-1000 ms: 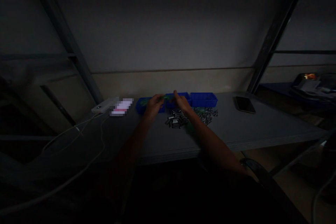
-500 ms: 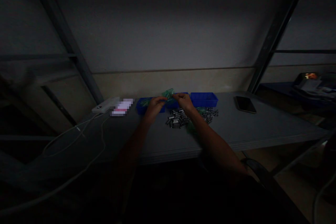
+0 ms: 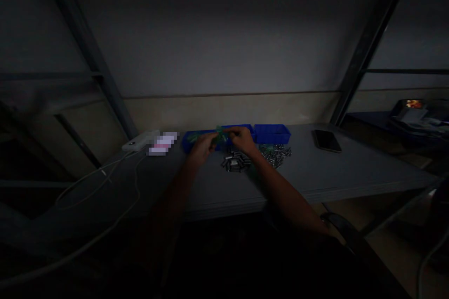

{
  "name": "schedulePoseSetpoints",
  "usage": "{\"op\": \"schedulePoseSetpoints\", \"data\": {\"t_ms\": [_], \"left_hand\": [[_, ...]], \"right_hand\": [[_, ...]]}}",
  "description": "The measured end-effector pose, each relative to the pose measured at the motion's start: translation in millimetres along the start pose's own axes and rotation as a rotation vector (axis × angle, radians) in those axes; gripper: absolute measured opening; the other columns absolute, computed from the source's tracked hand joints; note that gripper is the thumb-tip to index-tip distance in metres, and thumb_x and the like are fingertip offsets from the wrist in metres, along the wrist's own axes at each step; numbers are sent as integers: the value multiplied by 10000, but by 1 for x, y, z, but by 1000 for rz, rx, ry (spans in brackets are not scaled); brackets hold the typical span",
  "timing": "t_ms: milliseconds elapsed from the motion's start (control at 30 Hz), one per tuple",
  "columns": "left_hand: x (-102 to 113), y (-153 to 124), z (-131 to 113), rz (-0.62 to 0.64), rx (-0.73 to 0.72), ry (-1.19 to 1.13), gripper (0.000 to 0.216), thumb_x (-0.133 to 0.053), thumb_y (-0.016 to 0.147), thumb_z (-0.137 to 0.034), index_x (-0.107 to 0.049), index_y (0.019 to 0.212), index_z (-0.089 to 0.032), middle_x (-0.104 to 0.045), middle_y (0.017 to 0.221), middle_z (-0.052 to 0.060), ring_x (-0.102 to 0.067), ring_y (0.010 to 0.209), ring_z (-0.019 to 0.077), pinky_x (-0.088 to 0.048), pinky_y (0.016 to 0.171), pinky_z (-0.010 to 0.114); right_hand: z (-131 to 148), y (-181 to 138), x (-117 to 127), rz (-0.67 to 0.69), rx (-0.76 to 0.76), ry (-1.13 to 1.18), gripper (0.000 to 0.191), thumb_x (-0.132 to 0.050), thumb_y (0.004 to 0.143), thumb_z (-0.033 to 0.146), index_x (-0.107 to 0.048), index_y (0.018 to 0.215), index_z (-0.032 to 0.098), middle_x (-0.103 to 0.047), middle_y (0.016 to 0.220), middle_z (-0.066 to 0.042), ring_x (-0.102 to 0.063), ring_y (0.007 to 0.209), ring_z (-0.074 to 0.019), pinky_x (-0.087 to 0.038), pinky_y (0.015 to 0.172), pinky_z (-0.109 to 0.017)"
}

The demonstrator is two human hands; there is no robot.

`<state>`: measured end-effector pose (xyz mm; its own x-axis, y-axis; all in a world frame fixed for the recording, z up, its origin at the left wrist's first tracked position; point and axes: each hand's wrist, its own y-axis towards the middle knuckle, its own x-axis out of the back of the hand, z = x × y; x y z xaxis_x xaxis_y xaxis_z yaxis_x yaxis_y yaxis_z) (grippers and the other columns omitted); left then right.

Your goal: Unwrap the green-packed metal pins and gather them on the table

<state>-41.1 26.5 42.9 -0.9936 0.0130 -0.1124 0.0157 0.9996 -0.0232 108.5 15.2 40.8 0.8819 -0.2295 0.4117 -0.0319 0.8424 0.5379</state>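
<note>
Between my two hands is a small green plastic bag (image 3: 220, 136), somewhat blurred. My left hand (image 3: 204, 145) pinches its left side, in front of the left blue bin (image 3: 187, 145), which has green bags inside. On the bag's other side, my right hand (image 3: 242, 138) is closed with its fingers on the upper edge, in front of the middle blue bin (image 3: 248, 128). Below the hands lies a loose pile of short metal pins (image 3: 235, 162), partly covered by my right forearm. More green plastic shows among the pins.
A third blue bin (image 3: 272, 134) stands right of the middle one. A dark phone (image 3: 326, 140) lies on the grey table (image 3: 301, 177) at the right. At the left are a white device (image 3: 135, 142) with cables and a pixelated bright screen (image 3: 162, 144). A wall rises behind the table.
The green bag has come down slightly and turned between my hands. My right hand's fingers now reach further left across its top, and my left hand has dipped a little.
</note>
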Motion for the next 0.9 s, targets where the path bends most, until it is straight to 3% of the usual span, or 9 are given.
{"op": "schedulePoseSetpoints", "data": {"t_ms": [133, 233, 367, 467, 567, 700, 800, 900], "left_hand": [[-2, -2, 4, 37, -135, 55, 196, -667, 642, -300, -619, 765, -155, -569, 657, -15, -468, 484, 55, -322, 451, 174], [-1, -3, 3, 4, -247, 91, 248, -654, 644, -285, -622, 863, -174, -609, 734, -2, -522, 569, 80, -365, 493, 177], [0, -2, 4, 6, -388, 154, 256, -619, 634, -208, -628, 890, -189, -638, 810, 7, -568, 688, 115, -418, 568, 197], [1, 2, 7, 57, -458, 235, 235, -576, 638, -167, -648, 861, -187, -644, 812, 14, -574, 712, 127, -439, 615, 222], [3, 6, 11, 66, -527, 300, 251, -558, 632, -143, -663, 856, -182, -648, 931, 40, -589, 809, 154, -465, 704, 264], [3, 5, 11, 27, -579, 383, 257, -579, 614, -142, -687, 842, -194, -611, 1078, 54, -571, 933, 185, -454, 820, 308], [1, 2, 9, 33, -476, 403, 205, -627, 633, -234, -695, 824, -204, -634, 1035, 53, -569, 920, 198, -455, 774, 296], [-1, -1, 4, 63, -252, 317, 309, -570, 720, -457, -689, 809, -186, -662, 879, 62, -576, 761, 167, -422, 596, 239]], "right_hand": [[-1, 1, 2, -16, -76, 56, 350, -433, 694, 117, -715, 898, 152, -642, 684, 11, -508, 583, -107, -391, 589, -210], [0, 2, 3, -18, -164, 156, 232, -506, 739, 257, -701, 778, 138, -601, 626, 12, -491, 575, -104, -369, 571, -208], [6, 3, 6, 75, -406, 338, 523, -451, 781, 593, -638, 617, 133, -514, 486, 4, -431, 450, -94, -333, 502, -227], [6, 3, 8, 136, -486, 493, 567, -407, 781, 644, -608, 613, 141, -516, 484, 3, -412, 403, -84, -306, 454, -227], [0, 4, 6, 71, -436, 509, 407, -522, 752, 527, -573, 598, 154, -521, 503, 25, -419, 424, -78, -302, 452, -214], [-11, 9, 1, -103, -302, 338, 247, -546, 744, 350, -564, 589, 159, -528, 525, 40, -456, 490, -88, -356, 507, -206], [-12, 10, -1, -194, -148, 160, 168, -514, 759, 263, -634, 705, 158, -628, 673, 4, -552, 629, -125, -436, 629, -238], [-8, 6, -1, -214, 37, -12, 176, -510, 764, 202, -677, 802, 160, -669, 824, -46, -593, 764, -158, -461, 753, -283]]}}
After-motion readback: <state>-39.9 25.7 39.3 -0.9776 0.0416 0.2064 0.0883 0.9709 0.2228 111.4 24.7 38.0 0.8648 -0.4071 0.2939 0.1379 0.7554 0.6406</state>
